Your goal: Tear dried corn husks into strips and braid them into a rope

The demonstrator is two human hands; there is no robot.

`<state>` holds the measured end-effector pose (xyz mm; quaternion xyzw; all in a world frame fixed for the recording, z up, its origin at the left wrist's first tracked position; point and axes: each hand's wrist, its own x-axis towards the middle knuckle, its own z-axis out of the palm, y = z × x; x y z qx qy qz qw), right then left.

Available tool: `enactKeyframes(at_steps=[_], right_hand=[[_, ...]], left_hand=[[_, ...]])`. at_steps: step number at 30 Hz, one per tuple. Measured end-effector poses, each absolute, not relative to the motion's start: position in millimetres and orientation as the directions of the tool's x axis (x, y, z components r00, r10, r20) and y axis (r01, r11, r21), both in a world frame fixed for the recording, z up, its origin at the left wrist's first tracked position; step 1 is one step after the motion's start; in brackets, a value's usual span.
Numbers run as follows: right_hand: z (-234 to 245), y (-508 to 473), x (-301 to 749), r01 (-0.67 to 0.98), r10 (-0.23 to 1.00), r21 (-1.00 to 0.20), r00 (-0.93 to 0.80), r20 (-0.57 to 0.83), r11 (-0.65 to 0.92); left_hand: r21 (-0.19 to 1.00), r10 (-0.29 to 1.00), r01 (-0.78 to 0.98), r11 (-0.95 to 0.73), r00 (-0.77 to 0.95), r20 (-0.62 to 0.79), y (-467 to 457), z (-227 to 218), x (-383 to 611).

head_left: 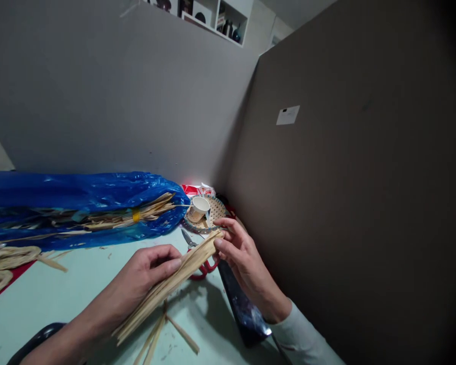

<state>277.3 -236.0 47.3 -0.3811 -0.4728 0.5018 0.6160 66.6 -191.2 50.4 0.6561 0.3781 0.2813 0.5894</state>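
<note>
A flat bundle of pale dried straw strips (188, 266) slants across the middle of the view, above the table. My left hand (150, 268) grips it partway along, thumb on top. At its upper right end, my right hand (241, 256) pinches the strips between thumb and fingers. Behind the bundle lie red-handled scissors (198, 275), partly hidden, with their blades slightly parted. Some loose straw strips (182, 334), joined at one point, rest on the table below the bundle.
A blue plastic bag (79, 190) holding tied straw (152, 212) stretches along the back left. A woven basket (217, 209) with a white cup (200, 205) stands at the corner. Coiled braid (7, 258) lies left; a dark glossy object (247, 314) lies right. Partitions (345, 177) enclose the table (79, 284).
</note>
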Motion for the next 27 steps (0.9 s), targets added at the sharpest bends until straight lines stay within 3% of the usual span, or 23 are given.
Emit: enactKeyframes(at_steps=[6,10,16,27], right_hand=[[20.4,-236.9,270.1,-0.398,0.985,-0.902,0.079,0.151,0.171],[12.4,-244.9,257.7,-0.29,0.976,-0.942,-0.088,0.202,0.169],[7.7,-251.1,258.2,-0.179,0.974,-0.966,-0.094,0.206,0.187],[8.4,-249.9,267.8,-0.142,0.98,-0.97,0.046,0.195,0.199]], left_hand=[[0.962,0.866,0.229,-0.145,0.5,0.012,-198.3,30.4,80.1],[0.956,0.872,0.249,-0.157,0.489,0.016,-204.5,19.9,83.7],[0.919,0.923,0.355,-0.173,0.385,0.025,-205.0,12.2,79.2],[0.974,0.873,0.22,0.058,0.462,-0.157,-198.1,24.1,78.1]])
